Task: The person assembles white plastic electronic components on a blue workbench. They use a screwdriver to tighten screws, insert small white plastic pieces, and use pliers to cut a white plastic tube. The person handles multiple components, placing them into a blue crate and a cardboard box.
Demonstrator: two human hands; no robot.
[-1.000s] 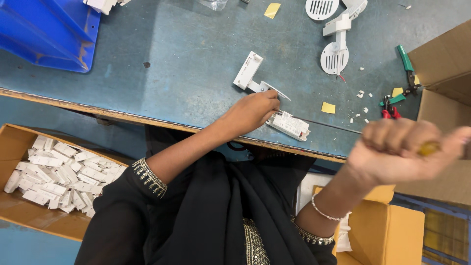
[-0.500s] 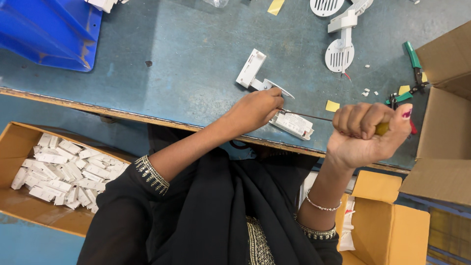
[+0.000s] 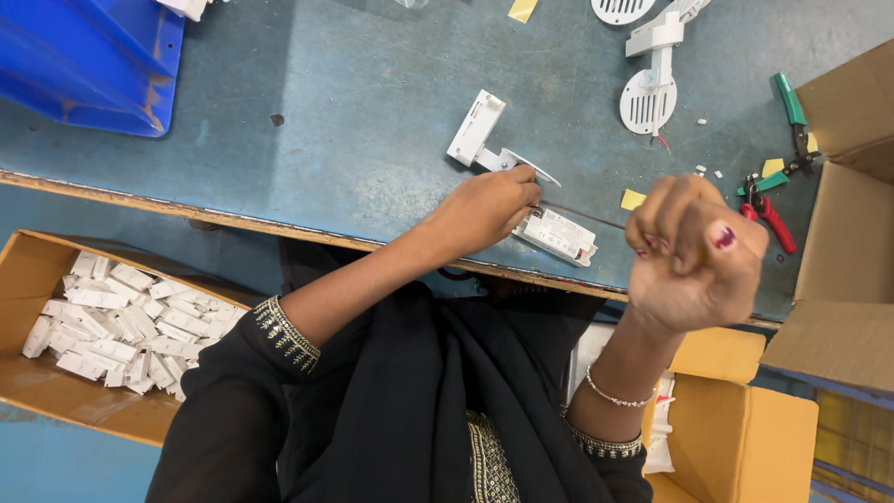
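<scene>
Head camera, looking straight down over a blue-grey worktable (image 3: 354, 112). Left hand (image 3: 489, 207) rests at the near edge of the table, fingers curled and pinching at the end of a small white rectangular module (image 3: 557, 235) that lies flat on the surface; a thin dark wire (image 3: 596, 219) runs from that spot to the right. Right hand (image 3: 694, 251) is raised above the table edge, clenched into a fist; whether anything sits inside the fist cannot be told. Just beyond the left hand lies a white bracket-shaped housing (image 3: 477, 140). Farther back stands a white round slotted fitting (image 3: 648, 101). Red-handled pliers (image 3: 768, 219) and green-handled cutters (image 3: 792, 121) lie to the right, beside an open cardboard box (image 3: 843, 242). Below the table on the left, a carton (image 3: 37, 270) holds many white modules.
</scene>
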